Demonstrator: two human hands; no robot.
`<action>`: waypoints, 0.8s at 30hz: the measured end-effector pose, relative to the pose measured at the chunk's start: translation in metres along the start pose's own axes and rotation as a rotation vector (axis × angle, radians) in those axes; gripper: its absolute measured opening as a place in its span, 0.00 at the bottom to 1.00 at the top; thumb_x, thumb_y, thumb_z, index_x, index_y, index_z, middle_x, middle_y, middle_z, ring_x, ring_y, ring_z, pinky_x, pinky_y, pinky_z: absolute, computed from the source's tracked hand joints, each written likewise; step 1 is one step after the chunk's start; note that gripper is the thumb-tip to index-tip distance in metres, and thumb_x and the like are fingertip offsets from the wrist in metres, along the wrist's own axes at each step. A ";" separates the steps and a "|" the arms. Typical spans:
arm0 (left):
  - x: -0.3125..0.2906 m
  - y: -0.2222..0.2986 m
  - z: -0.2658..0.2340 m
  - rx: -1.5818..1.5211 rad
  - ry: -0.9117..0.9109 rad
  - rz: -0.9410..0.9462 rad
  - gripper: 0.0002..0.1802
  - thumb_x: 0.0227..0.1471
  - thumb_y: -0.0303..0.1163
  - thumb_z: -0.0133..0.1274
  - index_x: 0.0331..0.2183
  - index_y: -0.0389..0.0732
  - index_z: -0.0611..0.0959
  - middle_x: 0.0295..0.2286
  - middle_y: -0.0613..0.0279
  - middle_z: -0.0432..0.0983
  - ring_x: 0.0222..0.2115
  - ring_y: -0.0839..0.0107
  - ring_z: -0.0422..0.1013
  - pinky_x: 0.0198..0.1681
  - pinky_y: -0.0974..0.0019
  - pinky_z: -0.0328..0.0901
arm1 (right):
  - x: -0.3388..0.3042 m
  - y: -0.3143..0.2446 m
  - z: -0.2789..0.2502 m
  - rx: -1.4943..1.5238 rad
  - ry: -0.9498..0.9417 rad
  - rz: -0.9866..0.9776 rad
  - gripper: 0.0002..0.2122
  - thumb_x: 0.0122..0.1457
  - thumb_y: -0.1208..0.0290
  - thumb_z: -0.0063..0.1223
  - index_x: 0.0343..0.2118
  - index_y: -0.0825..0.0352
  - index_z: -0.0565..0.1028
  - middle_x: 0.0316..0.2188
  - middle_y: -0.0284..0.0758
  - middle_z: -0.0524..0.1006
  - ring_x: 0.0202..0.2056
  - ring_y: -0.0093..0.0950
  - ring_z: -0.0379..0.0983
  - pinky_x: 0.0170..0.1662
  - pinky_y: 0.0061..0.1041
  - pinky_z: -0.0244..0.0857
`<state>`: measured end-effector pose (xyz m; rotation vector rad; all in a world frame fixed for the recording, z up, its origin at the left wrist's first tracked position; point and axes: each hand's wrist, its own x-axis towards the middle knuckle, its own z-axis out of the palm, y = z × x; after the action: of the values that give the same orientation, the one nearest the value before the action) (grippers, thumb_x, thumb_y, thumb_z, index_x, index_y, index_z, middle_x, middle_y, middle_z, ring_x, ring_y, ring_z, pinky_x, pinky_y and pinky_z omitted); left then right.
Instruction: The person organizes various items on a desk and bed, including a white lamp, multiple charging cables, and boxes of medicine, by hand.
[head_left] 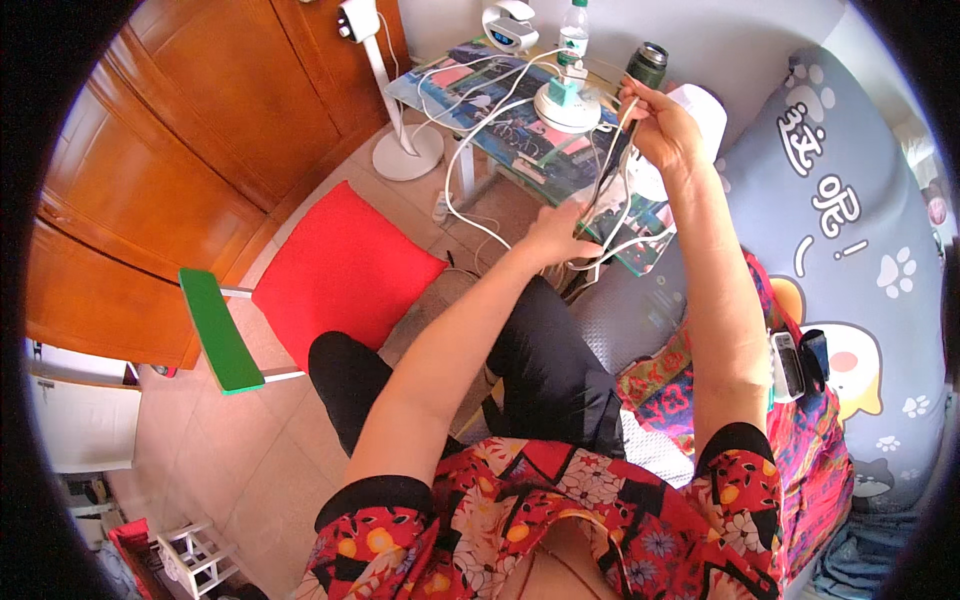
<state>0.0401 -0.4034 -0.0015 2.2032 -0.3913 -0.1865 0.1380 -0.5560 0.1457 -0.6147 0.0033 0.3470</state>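
Several white cables (487, 121) loop over a small glass-topped table (500, 148) in front of me. My right hand (662, 128) is raised above the table's right side, its fingers pinched on a bunch of cables that hang down from it. Lower and to the left, my left hand (553, 238) is at the table's near edge, its fingers curled in among the hanging cords; their tips are partly hidden. A dark cord (606, 175) runs down between the two hands. Behind them a round white power strip (567, 108) holds a pale green plug adapter (566, 92).
On the table stand a clock lamp (510, 30), a plastic bottle (573, 35) and a dark green jar (648, 64). A white stand (407, 152) is left of it. A red-cushioned chair (340, 270) is at my left, a grey sofa (830, 190) with a phone handset (788, 366) at my right.
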 end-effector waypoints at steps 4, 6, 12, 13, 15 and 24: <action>0.002 -0.011 0.042 -0.527 -0.113 0.107 0.11 0.42 0.31 0.56 0.30 0.37 0.77 0.29 0.55 0.72 0.33 0.66 0.68 0.36 0.64 0.62 | 0.000 0.001 0.002 0.015 -0.027 -0.035 0.09 0.58 0.81 0.44 0.40 0.79 0.65 0.27 0.39 0.67 0.22 0.20 0.61 0.23 0.13 0.58; -0.001 -0.009 0.069 -0.407 0.303 0.150 0.08 0.46 0.30 0.53 0.23 0.36 0.74 0.25 0.60 0.70 0.25 0.71 0.66 0.28 0.67 0.60 | -0.002 -0.005 -0.009 -0.014 -0.021 -0.054 0.07 0.57 0.81 0.44 0.38 0.78 0.66 0.28 0.41 0.69 0.22 0.21 0.62 0.24 0.14 0.60; -0.011 -0.048 0.116 -0.464 0.324 -0.002 0.12 0.48 0.35 0.54 0.31 0.36 0.77 0.28 0.60 0.73 0.28 0.69 0.70 0.33 0.65 0.64 | -0.018 0.000 -0.004 -0.143 0.005 -0.095 0.11 0.56 0.83 0.43 0.43 0.76 0.65 0.33 0.46 0.69 0.26 0.26 0.67 0.29 0.20 0.67; -0.020 -0.033 0.112 -0.383 0.242 -0.006 0.14 0.48 0.36 0.54 0.34 0.37 0.77 0.29 0.59 0.74 0.28 0.68 0.71 0.34 0.65 0.65 | -0.024 0.001 -0.007 -0.196 -0.010 -0.109 0.14 0.55 0.84 0.43 0.45 0.75 0.63 0.35 0.48 0.70 0.27 0.28 0.68 0.31 0.22 0.68; -0.018 -0.035 0.114 -0.202 -0.005 -0.105 0.18 0.49 0.44 0.47 0.32 0.38 0.79 0.26 0.52 0.75 0.31 0.56 0.72 0.36 0.59 0.65 | -0.038 0.006 -0.011 -0.364 -0.008 -0.140 0.17 0.54 0.82 0.45 0.48 0.74 0.63 0.37 0.49 0.72 0.31 0.29 0.70 0.35 0.26 0.68; -0.011 0.022 0.030 -0.627 -0.300 -0.095 0.17 0.58 0.41 0.39 0.31 0.41 0.79 0.26 0.62 0.77 0.27 0.76 0.72 0.29 0.70 0.66 | -0.172 0.028 -0.086 -1.372 0.263 -0.283 0.15 0.51 0.65 0.57 0.36 0.73 0.76 0.29 0.38 0.78 0.31 0.21 0.71 0.37 0.22 0.65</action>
<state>0.0167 -0.4349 -0.0024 1.5752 -0.3336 -0.6093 -0.0250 -0.6381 0.0775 -1.9929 -0.0754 -0.0672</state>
